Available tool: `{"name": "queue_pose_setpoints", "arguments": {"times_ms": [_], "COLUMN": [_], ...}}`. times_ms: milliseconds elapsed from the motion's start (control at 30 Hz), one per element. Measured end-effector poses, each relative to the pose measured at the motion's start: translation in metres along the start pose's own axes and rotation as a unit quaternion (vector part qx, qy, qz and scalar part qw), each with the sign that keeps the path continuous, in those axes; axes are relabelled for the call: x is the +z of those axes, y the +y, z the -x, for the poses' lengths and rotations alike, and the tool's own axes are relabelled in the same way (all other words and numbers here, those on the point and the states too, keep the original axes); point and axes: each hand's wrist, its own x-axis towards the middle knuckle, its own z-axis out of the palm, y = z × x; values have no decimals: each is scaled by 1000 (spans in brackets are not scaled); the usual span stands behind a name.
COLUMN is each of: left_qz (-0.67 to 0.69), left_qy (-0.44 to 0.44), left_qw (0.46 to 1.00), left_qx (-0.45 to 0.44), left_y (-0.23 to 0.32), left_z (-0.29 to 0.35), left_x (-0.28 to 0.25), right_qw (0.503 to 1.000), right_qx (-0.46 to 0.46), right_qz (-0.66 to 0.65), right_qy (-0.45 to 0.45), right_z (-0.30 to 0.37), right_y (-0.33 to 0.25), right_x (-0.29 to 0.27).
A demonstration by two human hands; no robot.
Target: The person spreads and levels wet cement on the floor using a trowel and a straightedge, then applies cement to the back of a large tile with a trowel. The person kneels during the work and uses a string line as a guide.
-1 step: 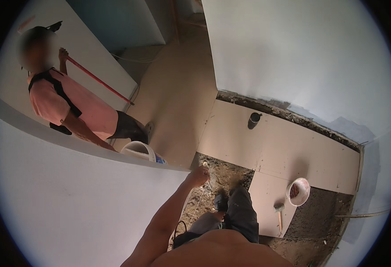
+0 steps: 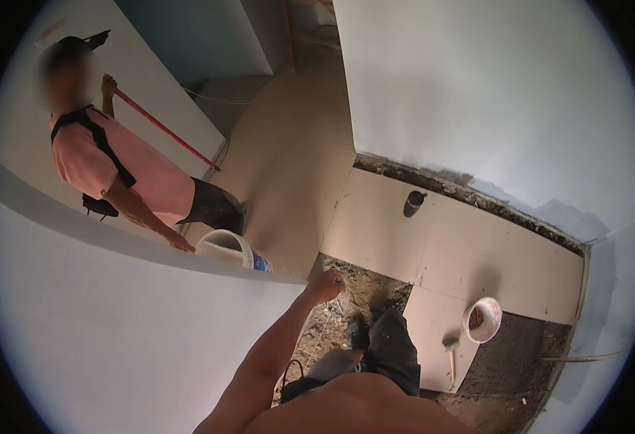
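My left hand (image 2: 324, 286) reaches out past the end of a low white wall, above a bare patch of rough mortar bed (image 2: 364, 278). Its fingers are curled closed; whatever they may hold is hidden. My right hand is out of view. Below, my legs in dark trousers (image 2: 393, 343) stand on the rough bed. To their right, a rubber mallet (image 2: 452, 356) with a wooden handle lies on a beige floor tile (image 2: 433, 318). Beside the mallet is a white bucket (image 2: 483, 320) with something reddish inside.
Beyond the low wall (image 2: 136, 318), a co-worker in a pink shirt (image 2: 126, 163) grips a red pole (image 2: 165, 130), their other hand near a white bucket (image 2: 223, 249). A dark mug (image 2: 413, 203) stands on the far tiles. An unfilled gap (image 2: 462, 192) runs along the wall base.
My left hand has turned slightly, and a small pale spot seen at its fingers earlier no longer shows. The co-worker and their bucket appear shifted a little to the right.
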Motion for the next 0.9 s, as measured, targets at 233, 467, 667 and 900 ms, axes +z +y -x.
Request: {"name": "queue_pose_setpoints", "arguments": {"times_ms": [233,467,667,900], "left_qz": [-62,-1,182,347], "left_qy": [28,14,29,-65], "left_qw": [991,975,921,870], "left_qx": [-117,-221,-343,-344], "left_y": [19,-64,-76,-84], "left_z": [-73,-95,-143,-178], "left_x": [-47,-39,-83,-178], "right_qw": [994,986,955,899], "right_qx": [-29,-164,-252,-256], "right_qz": [-45,33,152,343], "right_qy": [92,15,-25,-88], "right_z": [-135,-14,13,-53], "right_y": [4,-335,-483,-592], "right_x": [-133,-22,79,206]}}
